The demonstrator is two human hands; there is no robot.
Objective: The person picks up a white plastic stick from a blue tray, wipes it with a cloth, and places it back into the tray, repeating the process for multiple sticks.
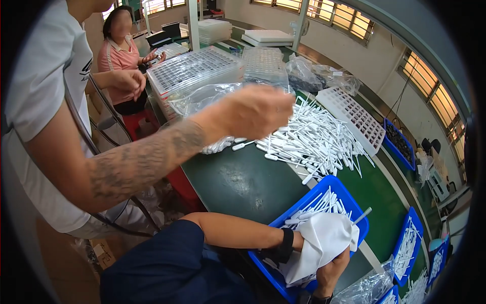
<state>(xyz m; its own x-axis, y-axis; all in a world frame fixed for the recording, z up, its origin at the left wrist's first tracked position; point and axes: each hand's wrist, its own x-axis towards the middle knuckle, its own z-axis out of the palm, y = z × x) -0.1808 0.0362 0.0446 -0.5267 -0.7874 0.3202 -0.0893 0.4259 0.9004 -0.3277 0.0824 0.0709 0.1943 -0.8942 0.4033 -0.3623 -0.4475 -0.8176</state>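
A white cloth [326, 240] is bunched over the blue bin [331, 183] in front of me. My left hand [298, 241], below a black wristband, reaches into the cloth, and its fingers are hidden by the folds. On the near right side, my right hand [334, 271] is closed on the cloth's edge. A thin pale stick [363, 215] pokes out past the far right of the cloth; which hand holds it, if either, is hidden. White plastic sticks [329, 202] with wider, paddle-like ends lie in the bin under the cloth.
A large heap of white sticks [314, 134] covers the table beyond the bin. A co-worker's blurred hand [258, 111] hangs over its left side. A white holed tray [352, 119], stacked clear trays [195, 71], plastic bags [324, 73] and more blue bins [409, 243] stand around. Another person [121, 55] sits far left.
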